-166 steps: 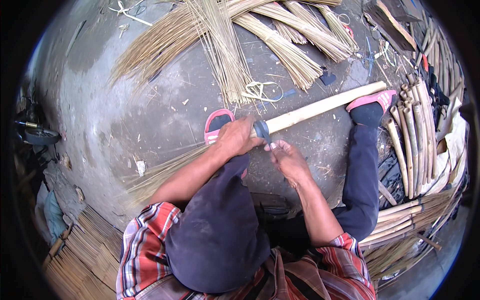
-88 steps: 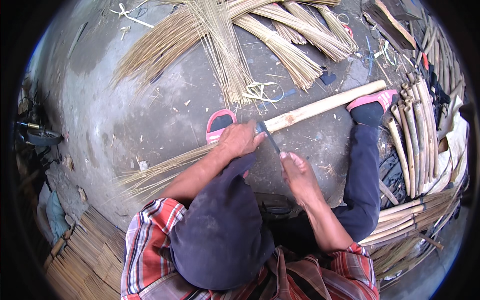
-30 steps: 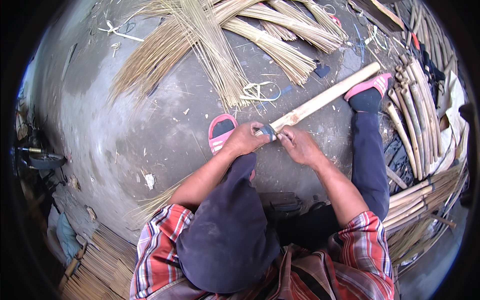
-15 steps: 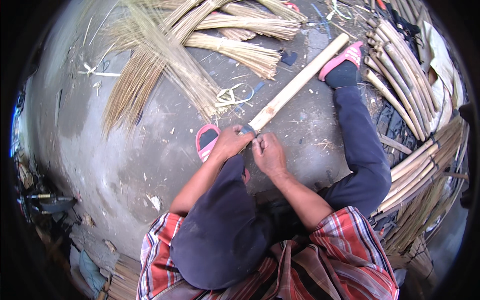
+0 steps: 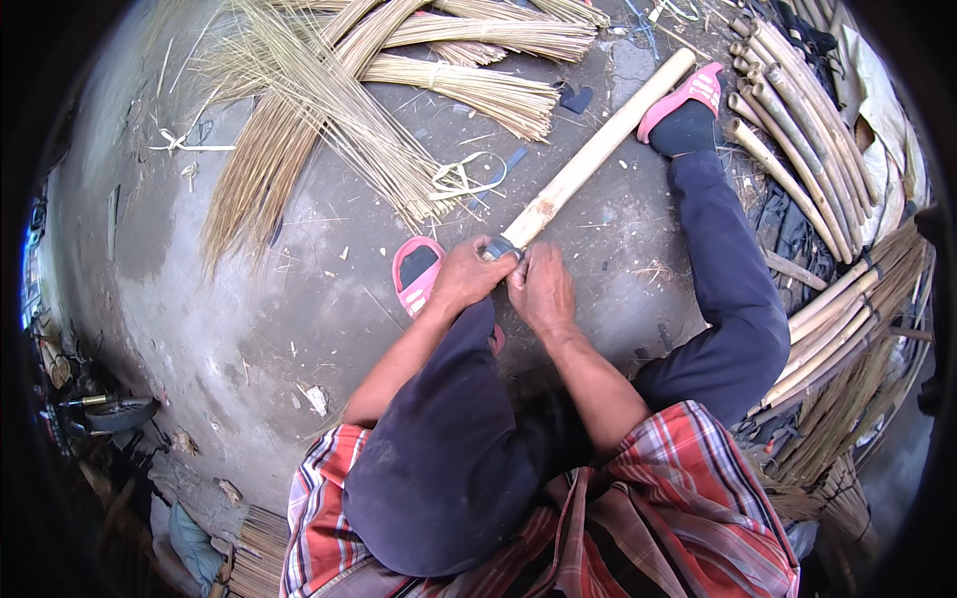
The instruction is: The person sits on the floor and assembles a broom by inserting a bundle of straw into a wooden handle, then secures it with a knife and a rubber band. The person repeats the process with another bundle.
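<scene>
A pale bamboo pole [image 5: 598, 151] slants over the floor, its far end beside my outstretched right foot. Close to the pole's near end, a dark band [image 5: 510, 242] goes around it. My left hand [image 5: 471, 275] is closed about this end, with its thumb and fingers at the band. Right beside it, my right hand [image 5: 546, 291] is curled shut, fingertips meeting the left hand's just below the band. Whatever its fingers pinch is hidden. The part of the pole under both hands cannot be seen.
Bundles of thin straw-coloured stalks [image 5: 464, 85] lie crossed at the upper left, with a pale looped strip [image 5: 464, 179] near one. Bamboo poles [image 5: 797, 140] are piled at the right, above finished-looking brooms [image 5: 827, 339]. Pink slippers [image 5: 688, 98] are on my feet.
Both hands have shifted slightly away from me and to the right along the pole's near end. More of the dark band shows now. The view has also moved a little.
</scene>
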A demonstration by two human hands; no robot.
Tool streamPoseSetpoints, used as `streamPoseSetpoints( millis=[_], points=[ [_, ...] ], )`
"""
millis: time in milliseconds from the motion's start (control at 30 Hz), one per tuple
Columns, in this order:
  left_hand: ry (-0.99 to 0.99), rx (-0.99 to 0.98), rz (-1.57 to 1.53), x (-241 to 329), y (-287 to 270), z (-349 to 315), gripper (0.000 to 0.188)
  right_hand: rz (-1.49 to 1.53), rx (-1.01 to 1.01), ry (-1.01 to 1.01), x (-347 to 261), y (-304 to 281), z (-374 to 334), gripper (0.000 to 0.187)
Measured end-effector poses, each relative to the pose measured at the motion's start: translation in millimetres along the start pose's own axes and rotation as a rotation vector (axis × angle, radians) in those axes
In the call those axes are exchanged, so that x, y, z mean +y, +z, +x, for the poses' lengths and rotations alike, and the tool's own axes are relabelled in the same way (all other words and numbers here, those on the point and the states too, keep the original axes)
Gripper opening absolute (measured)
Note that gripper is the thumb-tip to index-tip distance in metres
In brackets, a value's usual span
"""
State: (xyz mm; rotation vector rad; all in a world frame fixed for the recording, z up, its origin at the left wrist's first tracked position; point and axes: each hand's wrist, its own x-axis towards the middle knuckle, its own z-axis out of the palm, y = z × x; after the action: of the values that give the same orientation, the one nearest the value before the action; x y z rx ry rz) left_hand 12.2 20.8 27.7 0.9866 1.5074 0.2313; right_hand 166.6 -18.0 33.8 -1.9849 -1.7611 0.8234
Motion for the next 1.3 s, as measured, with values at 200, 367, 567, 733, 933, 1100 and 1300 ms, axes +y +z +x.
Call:
streamPoseSetpoints(
  millis=[200,367,567,733,933,1100,1300],
  points=[
    [0.02,-0.04,0.035,-7.9,-2.3,3.5,0.062,0.007,-0.06,-0.103,18.3,-5.1,6.3,0.019],
    [-0.071,-0.201,-0.308,-14.8,-10.3,22.3,0.064,0.229,-0.239,-0.055,37.1,-25.7,16.5,0.017],
    [0.03,-0.281,-0.065,23.6,-16.4,21.3,0.066,0.167,-0.157,-0.016,37.9,-58.4,36.4,0.019],
    [0.199,0.067,0.432,58.4,-71.7,-29.8,0.063,0.051,-0.007,-0.069,41.1,-154.8,69.8,0.019],
    [0.348,0.415,0.826,123.9,-151.8,-126.3,0.047,-0.286,0.399,-0.186,75.5,-311.4,90.2,0.049],
    [0.725,0.564,1.022,201.8,-165.8,-189.2,0.045,-0.558,0.491,-0.234,112.3,-389.6,47.7,0.083],
    [1.15,0.402,1.219,295.3,-123.9,-226.3,0.049,-0.592,0.546,-0.318,177.7,-433.8,-43.1,0.073]
  ],
)
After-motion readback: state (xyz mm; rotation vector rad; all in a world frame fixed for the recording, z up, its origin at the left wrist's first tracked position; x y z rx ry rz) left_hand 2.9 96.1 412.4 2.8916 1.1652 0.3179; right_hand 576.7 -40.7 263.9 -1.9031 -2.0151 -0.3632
